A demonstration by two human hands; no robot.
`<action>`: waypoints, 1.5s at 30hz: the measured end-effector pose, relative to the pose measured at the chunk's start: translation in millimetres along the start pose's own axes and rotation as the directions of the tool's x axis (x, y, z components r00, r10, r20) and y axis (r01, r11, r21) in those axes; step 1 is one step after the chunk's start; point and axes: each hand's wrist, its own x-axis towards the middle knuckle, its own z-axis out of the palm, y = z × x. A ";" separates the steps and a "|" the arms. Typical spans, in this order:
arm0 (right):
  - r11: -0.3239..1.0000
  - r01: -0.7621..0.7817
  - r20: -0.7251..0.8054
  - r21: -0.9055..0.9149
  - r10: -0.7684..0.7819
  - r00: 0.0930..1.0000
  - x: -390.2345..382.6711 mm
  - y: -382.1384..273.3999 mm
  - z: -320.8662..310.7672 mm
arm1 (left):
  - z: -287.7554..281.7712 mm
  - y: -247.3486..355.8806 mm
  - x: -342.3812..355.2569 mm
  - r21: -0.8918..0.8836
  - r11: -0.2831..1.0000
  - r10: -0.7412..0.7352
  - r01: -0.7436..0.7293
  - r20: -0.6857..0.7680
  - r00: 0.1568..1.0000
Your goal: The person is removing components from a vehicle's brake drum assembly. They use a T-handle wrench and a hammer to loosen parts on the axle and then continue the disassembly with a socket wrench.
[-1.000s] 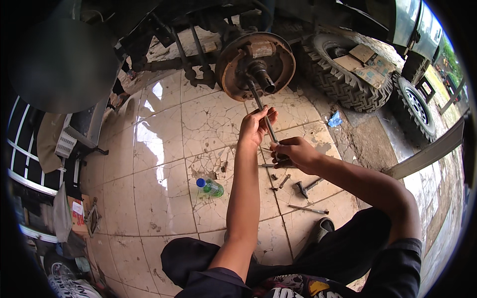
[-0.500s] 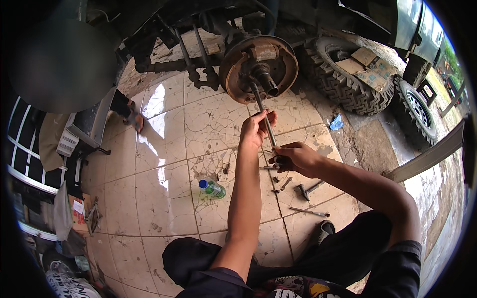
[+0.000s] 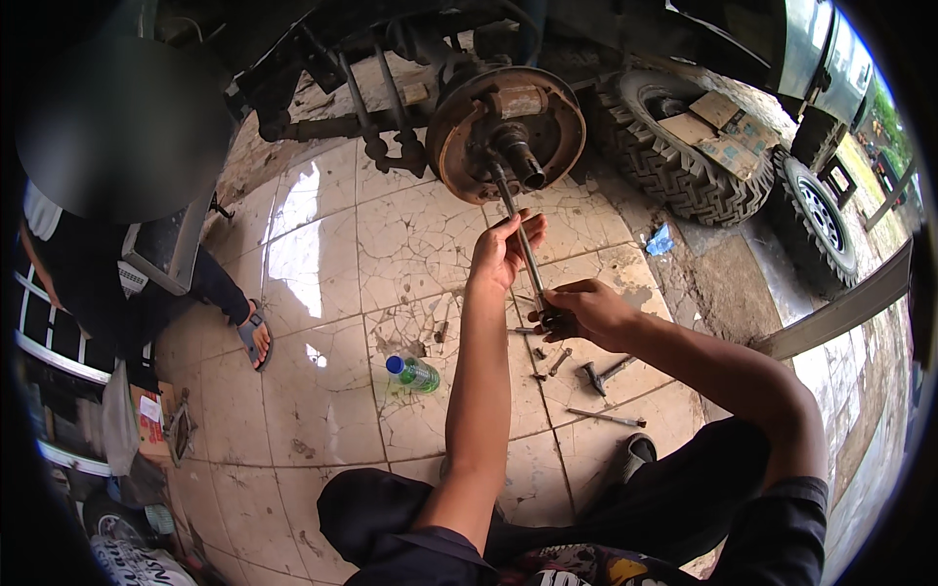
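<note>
My left hand [image 3: 498,256] is closed around the middle of a long metal bar [image 3: 530,262], thumb on top and fingertips partly showing. My right hand [image 3: 594,314] grips the bar's lower end. The bar slants up to the rusty brake plate [image 3: 459,146], meeting it below the protruding hub spindle [image 3: 531,171]. On the cracked tiles [image 3: 313,410] beyond and right of my right hand lie small bolts [image 3: 560,362], a T-shaped metal tool [image 3: 598,379] and a thin rod tool [image 3: 606,418]. A green plastic bottle with a blue cap [image 3: 413,374] lies left of my left forearm.
Another person's dark-trousered leg [image 3: 210,278] and sandaled foot [image 3: 257,337] are at the left, beside metal framework [image 3: 166,244]. A large tyre [image 3: 679,190] with cardboard, a second wheel [image 3: 819,217] and a metal beam [image 3: 850,298] stand at the right, near crumpled blue plastic [image 3: 659,238].
The other person's foot has come into view and moved forward and left, nearer me. My right hand has shifted slightly down with the bar's end; my left hand still holds the bar.
</note>
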 end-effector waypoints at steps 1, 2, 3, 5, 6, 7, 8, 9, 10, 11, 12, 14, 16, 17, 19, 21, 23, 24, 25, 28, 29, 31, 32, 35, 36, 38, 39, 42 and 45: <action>1.000 0.015 0.033 0.020 -0.015 0.999 -0.7 -0.5 0.5 | -4.1 1.4 -1.0 -0.044 0.999 -0.011 0.014 0.052 0.999; 0.999 0.006 0.006 -0.048 -0.006 1.000 -0.3 -2.1 1.4 | -7.3 2.9 -0.8 -0.037 0.999 0.000 0.004 0.091 0.996; 0.993 -0.005 -0.032 -0.114 0.001 0.999 -2.5 -6.7 3.3 | -3.7 2.6 -0.7 -0.065 0.997 -0.030 0.036 0.089 0.996; 0.989 -0.027 -0.072 -0.145 0.017 0.997 -1.5 -6.6 4.3 | 3.8 3.0 0.9 -0.119 0.988 -0.090 0.100 0.087 0.992; 0.993 -0.033 -0.067 -0.116 0.026 0.997 0.7 -5.0 5.6 | 6.0 1.5 4.5 -0.082 0.993 -0.081 0.086 0.066 0.995; 0.995 -0.040 -0.063 -0.087 0.034 0.997 2.8 -3.0 6.3 | 6.6 0.3 6.3 -0.063 0.995 -0.074 0.077 0.053 0.996; 0.995 -0.053 -0.062 -0.088 0.048 0.997 4.8 -0.2 6.6 | 6.7 -0.7 7.5 -0.043 0.997 -0.067 0.069 0.041 0.997; 0.994 -0.068 -0.069 -0.090 0.062 0.996 5.5 1.4 5.4 | 10.6 -3.1 9.5 -0.028 0.998 -0.064 0.065 0.033 0.997; 0.992 -0.082 -0.076 -0.092 0.075 0.994 5.7 2.4 3.3 | 15.2 -5.3 12.7 -0.030 0.998 -0.059 0.059 -0.017 0.998; 0.995 -0.098 -0.099 -0.035 0.094 0.991 5.1 2.3 0.3 | 19.7 -5.8 17.0 -0.029 1.000 -0.006 0.003 -0.098 0.995; 0.993 -0.112 -0.110 0.024 0.114 0.987 3.6 0.2 2.4 | 21.6 -2.4 21.0 -0.016 0.998 0.054 -0.058 -0.183 0.982; 0.990 -0.105 -0.111 0.094 0.116 0.987 2.7 -0.8 3.3 | 24.3 7.8 33.8 0.030 0.984 0.176 -0.176 -0.317 0.932; 0.992 -0.064 -0.091 0.113 0.075 0.993 2.9 -1.3 1.8 | 16.8 18.0 51.9 0.058 0.976 0.217 -0.210 -0.323 0.921; 0.995 -0.037 -0.097 0.088 0.045 0.994 4.6 -0.6 2.4 | 13.9 22.8 57.7 0.074 0.970 0.241 -0.230 -0.325 0.914; 0.999 0.013 -0.125 0.039 -0.008 0.992 4.8 -0.6 5.8 | 18.0 21.3 65.0 0.051 0.977 0.212 -0.209 -0.376 0.902; 0.997 0.049 -0.225 -0.053 -0.060 0.972 5.5 0.9 7.1 | 19.0 19.7 72.2 0.081 0.975 0.222 -0.207 -0.384 0.896; 0.988 0.047 -0.263 -0.145 -0.084 0.961 14.0 2.8 4.2 | 18.9 15.7 80.2 0.080 0.958 0.285 -0.276 -0.385 0.878; 0.996 0.042 -0.246 -0.077 -0.060 0.967 14.3 0.7 4.5 | 19.6 14.2 81.8 0.113 0.950 0.312 -0.291 -0.378 0.872; 0.999 0.036 -0.227 -0.008 -0.037 0.973 14.0 -1.9 5.6 | 19.8 13.3 82.6 0.147 0.941 0.339 -0.306 -0.370 0.865; 0.998 0.056 -0.200 0.023 -0.051 0.978 18.5 5.2 -0.5 | 22.8 10.5 81.9 0.264 0.916 0.387 -0.301 -0.389 0.836; 0.998 0.070 -0.197 0.004 -0.068 0.978 20.8 9.3 -3.7 | 23.8 9.3 80.8 0.296 0.903 0.409 -0.311 -0.369 0.835; 0.996 0.067 -0.207 0.056 -0.054 0.977 17.8 7.1 -1.3 | 25.4 7.5 75.5 0.363 0.871 0.452 -0.331 -0.328 0.830; 0.995 0.065 -0.212 0.081 -0.047 0.976 17.3 6.6 -0.3 | 25.9 5.7 72.8 0.383 0.864 0.455 -0.326 -0.317 0.832; 0.988 0.055 -0.254 -0.142 -0.090 0.963 19.0 5.2 3.1 | 29.0 8.7 69.8 0.427 0.841 0.472 -0.332 -0.278 0.836; 0.976 0.055 -0.250 -0.212 -0.109 0.962 24.0 5.2 1.8 | 27.6 9.4 71.3 0.430 0.838 0.474 -0.336 -0.267 0.839; 0.992 0.016 -0.236 -0.125 -0.045 0.971 25.8 8.3 -2.9 | 25.3 9.0 74.3 0.441 0.833 0.472 -0.334 -0.254 0.844; 0.997 -0.006 -0.222 -0.080 -0.012 0.975 25.0 7.1 -1.0 | 21.1 9.1 74.7 0.452 0.830 0.472 -0.328 -0.256 0.844; 1.000 0.000 -0.180 -0.015 -0.003 0.984 24.2 7.5 -1.6 | 12.0 8.6 76.5 0.504 0.805 0.477 -0.313 -0.236 0.847; 0.999 0.002 -0.149 -0.035 -0.007 0.989 22.3 4.3 -0.8 | 9.7 6.9 78.2 0.531 0.791 0.475 -0.303 -0.222 0.852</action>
